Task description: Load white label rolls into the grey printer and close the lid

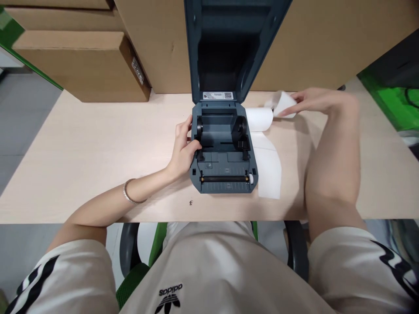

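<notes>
A dark blue-grey label printer (225,165) stands on the table with its lid (235,43) raised and its inner bay showing no roll. My left hand (183,148) grips the printer's left edge, thumb over the rim. Against the printer's right side lies a white paper roll (259,119), and a white strip (269,168) stretches from it toward the table's front edge. Behind and right of the roll, my right hand (306,102) pinches a curled piece of white paper (284,104) between thumb and fingers.
Large cardboard (304,43) stands upright behind the printer. A closed cardboard box (81,69) sits at the back left of the pale wooden table (98,148). A small dark mark (191,203) lies near the front edge. Green and black items are at the far right.
</notes>
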